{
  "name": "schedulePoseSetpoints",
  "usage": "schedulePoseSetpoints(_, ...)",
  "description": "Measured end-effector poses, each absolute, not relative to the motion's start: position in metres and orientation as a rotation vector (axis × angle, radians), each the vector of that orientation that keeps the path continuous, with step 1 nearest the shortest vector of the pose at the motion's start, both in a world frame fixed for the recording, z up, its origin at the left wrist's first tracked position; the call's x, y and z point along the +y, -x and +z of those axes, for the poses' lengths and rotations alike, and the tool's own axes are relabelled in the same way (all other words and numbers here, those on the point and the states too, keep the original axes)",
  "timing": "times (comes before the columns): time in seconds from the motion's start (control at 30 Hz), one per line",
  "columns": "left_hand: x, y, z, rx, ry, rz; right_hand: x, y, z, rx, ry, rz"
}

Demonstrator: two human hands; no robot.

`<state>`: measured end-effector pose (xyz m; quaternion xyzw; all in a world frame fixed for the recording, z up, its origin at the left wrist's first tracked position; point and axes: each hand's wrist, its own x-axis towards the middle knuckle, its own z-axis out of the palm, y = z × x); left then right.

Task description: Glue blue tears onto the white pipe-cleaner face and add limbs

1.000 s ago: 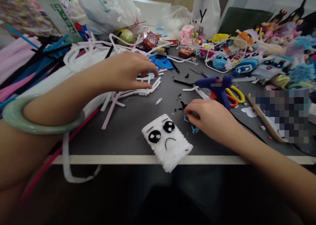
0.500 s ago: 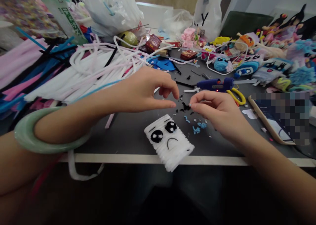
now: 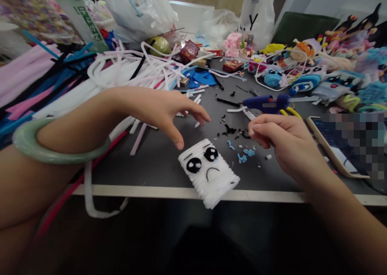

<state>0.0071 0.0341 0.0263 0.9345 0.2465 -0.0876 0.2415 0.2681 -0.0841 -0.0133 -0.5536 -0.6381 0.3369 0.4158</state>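
Note:
A white fuzzy pipe-cleaner rectangle [image 3: 208,172] with black eyes, short brows and a down-turned mouth lies face up, overhanging the table's front edge. Just up and left of it hovers my left hand [image 3: 169,110], thumb and fingers spread, holding nothing. My right hand [image 3: 281,140] is right of the rectangle, thumb and fingertips pinched together. Whatever is in the pinch is too small to name. Black fuzz scraps [image 3: 230,129] and blue fuzz scraps [image 3: 246,156] lie left of and below those fingertips. A blue hot glue gun [image 3: 266,102] rests just beyond my right hand.
Bundles of white pipe cleaners [image 3: 111,79] spread over the left side. A phone [image 3: 341,150] lies at the right. Finished fuzzy dolls [image 3: 335,83] crowd the back right. Plastic bags [image 3: 139,13] and small dark-red boxes [image 3: 189,51] stand behind. The table's pale edge [image 3: 136,191] runs across the front.
My left hand has moved left and opened wider, its thumb now lower near the rectangle. My right hand has drawn away to the right, still pinched. The rectangle stays in place on the table.

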Motion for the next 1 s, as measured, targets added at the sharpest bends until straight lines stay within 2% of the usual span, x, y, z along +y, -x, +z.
schedulePoseSetpoints(0.2, 0.023, -0.017, 0.021, 0.569, -2.455, -0.296, -0.088, -0.278, -0.015, -1.549, 1.435, 0.794)
schedulePoseSetpoints(0.67, 0.015, -0.024, 0.019, 0.508, -2.434, -0.320, -0.087, -0.281, -0.021, -1.401, 1.388, 1.000)
schedulePoseSetpoints(1.0, 0.013, -0.026, 0.017, 0.501, -2.442, -0.354, -0.086, -0.283, -0.022, -1.412, 1.370, 1.033)
